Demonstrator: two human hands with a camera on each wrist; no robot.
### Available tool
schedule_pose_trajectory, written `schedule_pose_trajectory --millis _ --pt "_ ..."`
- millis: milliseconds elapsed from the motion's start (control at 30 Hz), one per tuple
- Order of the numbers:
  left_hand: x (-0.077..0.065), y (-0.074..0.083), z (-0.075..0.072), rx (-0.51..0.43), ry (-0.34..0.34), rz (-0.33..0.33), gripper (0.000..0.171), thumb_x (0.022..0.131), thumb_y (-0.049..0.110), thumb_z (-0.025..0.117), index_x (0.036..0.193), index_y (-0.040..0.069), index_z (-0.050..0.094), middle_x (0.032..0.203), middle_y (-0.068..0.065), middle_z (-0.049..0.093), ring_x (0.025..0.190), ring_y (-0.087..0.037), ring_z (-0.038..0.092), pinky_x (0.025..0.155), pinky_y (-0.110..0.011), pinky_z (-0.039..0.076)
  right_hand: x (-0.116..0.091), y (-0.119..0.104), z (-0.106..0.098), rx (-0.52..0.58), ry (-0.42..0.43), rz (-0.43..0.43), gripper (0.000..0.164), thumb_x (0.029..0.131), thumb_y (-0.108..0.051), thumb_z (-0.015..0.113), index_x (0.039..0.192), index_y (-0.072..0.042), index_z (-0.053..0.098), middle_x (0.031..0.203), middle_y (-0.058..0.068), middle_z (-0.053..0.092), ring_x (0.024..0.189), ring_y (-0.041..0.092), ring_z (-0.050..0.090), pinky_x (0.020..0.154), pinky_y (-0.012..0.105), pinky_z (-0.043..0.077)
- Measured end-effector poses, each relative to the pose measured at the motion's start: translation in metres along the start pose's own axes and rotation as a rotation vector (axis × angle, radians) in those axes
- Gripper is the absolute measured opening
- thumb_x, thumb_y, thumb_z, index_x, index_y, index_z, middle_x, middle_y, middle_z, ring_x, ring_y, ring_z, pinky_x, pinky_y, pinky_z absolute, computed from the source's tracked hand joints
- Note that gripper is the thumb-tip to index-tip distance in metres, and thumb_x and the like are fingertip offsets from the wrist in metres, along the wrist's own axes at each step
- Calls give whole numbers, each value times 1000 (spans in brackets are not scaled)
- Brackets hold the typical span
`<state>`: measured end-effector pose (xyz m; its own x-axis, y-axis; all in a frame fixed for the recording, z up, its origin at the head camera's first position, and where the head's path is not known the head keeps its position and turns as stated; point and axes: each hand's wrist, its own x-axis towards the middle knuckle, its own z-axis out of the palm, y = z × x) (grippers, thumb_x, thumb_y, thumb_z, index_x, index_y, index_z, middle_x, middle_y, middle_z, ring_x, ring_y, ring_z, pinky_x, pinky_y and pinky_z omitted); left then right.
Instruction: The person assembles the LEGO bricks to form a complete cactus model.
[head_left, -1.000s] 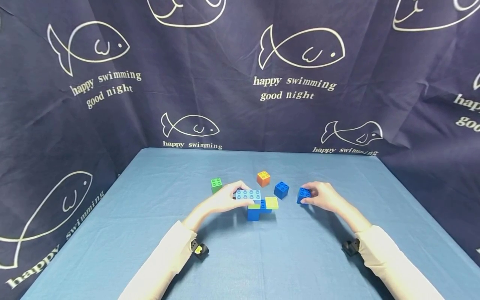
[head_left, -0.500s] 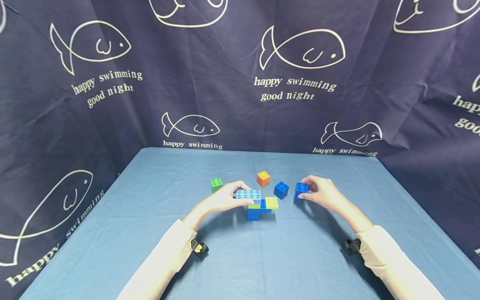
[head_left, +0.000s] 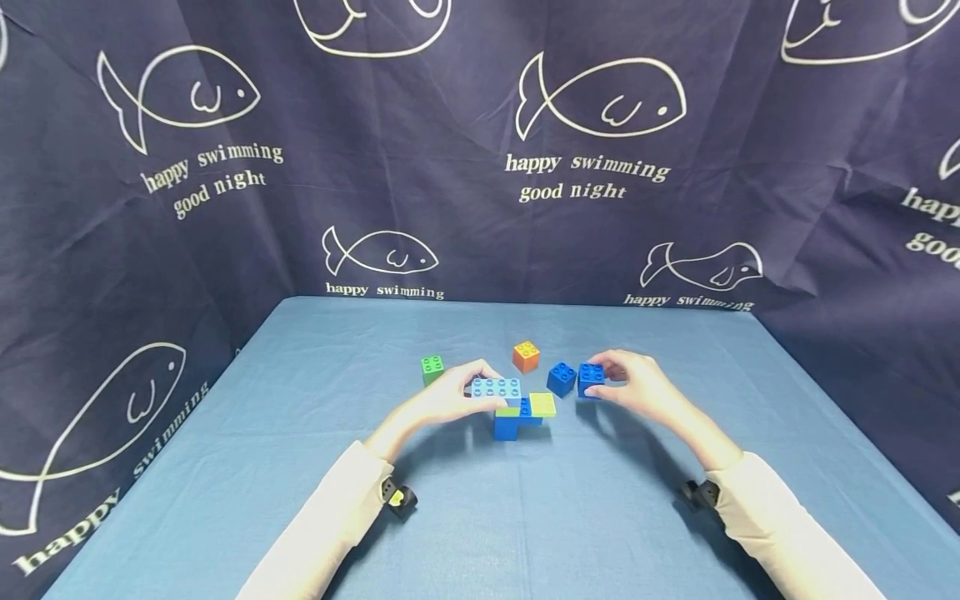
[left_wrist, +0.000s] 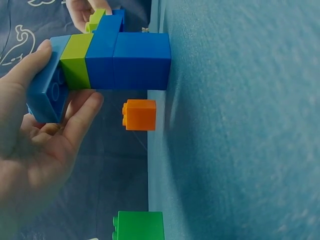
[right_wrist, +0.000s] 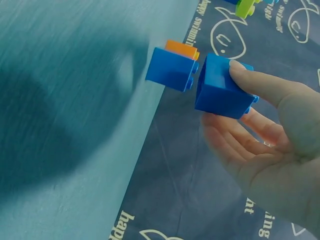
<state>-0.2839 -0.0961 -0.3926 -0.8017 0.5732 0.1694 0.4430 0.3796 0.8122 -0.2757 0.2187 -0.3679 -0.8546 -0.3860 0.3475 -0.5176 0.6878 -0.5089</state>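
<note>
My left hand [head_left: 448,397] grips the light blue brick [head_left: 496,390] on top of a stacked toy-brick build, thumb on one side and fingers on the other. Under it, in the left wrist view, come a lime green brick [left_wrist: 76,62] and blue bricks [left_wrist: 142,61]. A yellow-green brick [head_left: 542,405] tops the build's right arm. My right hand [head_left: 641,385] pinches a blue square brick [right_wrist: 222,92] between thumb and fingers, its hollow underside facing the table. Just left of it stands another blue square brick [head_left: 562,379], which it almost meets in the head view.
An orange brick [head_left: 526,357] stands behind the build, and a green brick [head_left: 432,367] is partly hidden behind my left hand. All are on a blue cloth-covered table [head_left: 480,517]. A dark fish-print curtain [head_left: 480,167] hangs at the back and sides.
My right hand has raised the blue square brick and carried it left, toward the other blue brick. My left hand and the build stay in place.
</note>
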Motion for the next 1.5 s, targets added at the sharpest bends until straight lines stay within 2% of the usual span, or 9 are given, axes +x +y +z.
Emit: schedule_pose_trajectory --millis 433,1000,1167,1333,1500 --pt "-1 1 0 7 7 -21 29 81 34 73 103 21 60 98 4 64 89 -12 59 82 -29 48 0 -20 3 22 12 -52 38 74 -11 79 107 0 65 92 11 68 83 24 66 78 39 54" --pt "-2 2 1 -20 32 5 31 79 30 75 104 20 59 98 3 64 89 -13 59 81 -29 48 -2 -32 4 83 18 -80 41 73 -12 80 111 -6 66 98 5 67 86 18 65 81 34 54" --pt "-2 2 0 -11 34 3 31 80 30 75 105 20 59 99 4 64 89 -11 59 81 -28 48 -2 -33 3 92 3 -78 42 74 -20 80 112 -10 66 100 1 67 89 15 64 83 32 53" --pt "-2 2 0 -6 30 3 30 80 29 74 104 19 59 99 3 64 89 -11 59 80 -28 49 -2 -39 2 108 -34 -60 43 75 -27 79 113 -13 65 104 0 66 92 16 65 84 35 53" --pt "-1 1 1 -7 24 2 30 80 29 74 104 18 59 100 2 64 89 -11 59 81 -28 49 -2 -41 5 109 -50 -89 43 76 -29 78 113 -12 65 103 2 67 92 18 66 83 37 53"
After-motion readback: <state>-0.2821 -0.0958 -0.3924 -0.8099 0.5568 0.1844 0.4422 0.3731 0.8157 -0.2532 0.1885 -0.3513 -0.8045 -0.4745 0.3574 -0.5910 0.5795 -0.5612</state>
